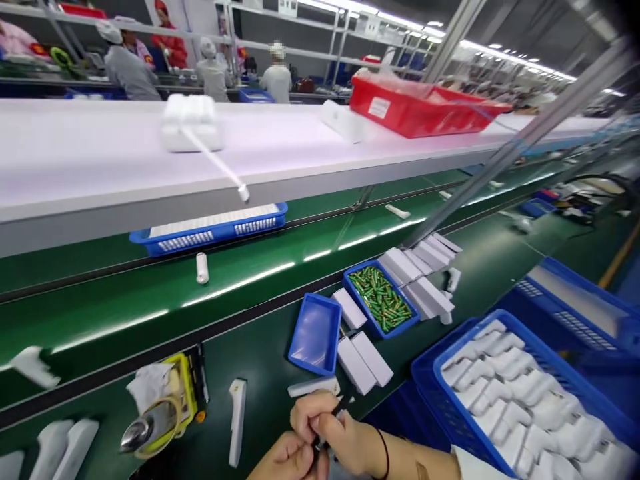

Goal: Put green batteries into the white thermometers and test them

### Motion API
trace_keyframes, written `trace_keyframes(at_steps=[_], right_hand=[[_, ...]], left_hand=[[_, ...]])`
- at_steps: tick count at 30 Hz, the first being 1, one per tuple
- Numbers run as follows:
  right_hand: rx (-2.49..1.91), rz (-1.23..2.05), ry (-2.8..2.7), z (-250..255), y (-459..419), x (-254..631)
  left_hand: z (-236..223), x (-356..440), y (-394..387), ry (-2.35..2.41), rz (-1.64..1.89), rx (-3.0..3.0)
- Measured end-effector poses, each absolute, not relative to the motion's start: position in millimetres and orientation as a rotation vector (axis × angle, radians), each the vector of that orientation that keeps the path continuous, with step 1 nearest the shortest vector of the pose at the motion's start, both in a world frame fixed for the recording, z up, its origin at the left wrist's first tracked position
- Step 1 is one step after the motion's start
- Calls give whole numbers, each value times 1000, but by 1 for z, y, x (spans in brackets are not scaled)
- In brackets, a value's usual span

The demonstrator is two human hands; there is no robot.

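Observation:
My left hand (287, 459) and my right hand (345, 433) meet at the bottom of the head view, fingertips pinched together. Between them is a small dark object (317, 441), mostly covered by the fingers, so I cannot make out its kind. A thin black piece with a pointed tip (343, 404) sticks up from the right hand's fingers. Just beyond the hands lies a white plastic housing (313, 387) on the green bench. A shallow blue tray (314, 333) and white boxes (356, 365) stand behind it. Another long white housing (238, 421) lies to the left.
A blue bin of small green cylindrical parts (383, 297) stands past the boxes. At right, a blue crate (440, 363) holds several white housings. A yellow holder (186, 387) with a metal-tipped tool is at left. A green conveyor (260, 277) runs behind, below a white shelf (280, 137).

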State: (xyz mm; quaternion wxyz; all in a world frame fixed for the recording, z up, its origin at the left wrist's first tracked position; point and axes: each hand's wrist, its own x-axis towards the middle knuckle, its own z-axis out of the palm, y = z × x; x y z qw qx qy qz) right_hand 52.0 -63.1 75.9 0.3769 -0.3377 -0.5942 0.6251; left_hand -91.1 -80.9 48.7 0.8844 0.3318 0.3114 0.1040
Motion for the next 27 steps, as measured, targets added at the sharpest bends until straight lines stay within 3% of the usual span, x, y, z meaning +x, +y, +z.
trace_keyframes(at_steps=[3,6,9,12,16,27], right_hand=[[-1192,1408,-1658,41,-38,83],[-1548,1120,-1617,-3,2,144],[-1922,757,-1496,-36,41,219],[-2179,529,-1447,-59,68,274],[-2360,414,-1521,-87,87,303],[-2274,367,-1652,-102,77,330]], left_hand=[[32,-102,-58,976,351,927],[1,-136,-31,1604,478,1157],[-37,-170,-17,2058,237,1256],[-62,-182,-17,2335,243,1311],[-75,-181,13,2481,355,1470],[-80,-269,236,2706,496,1239]])
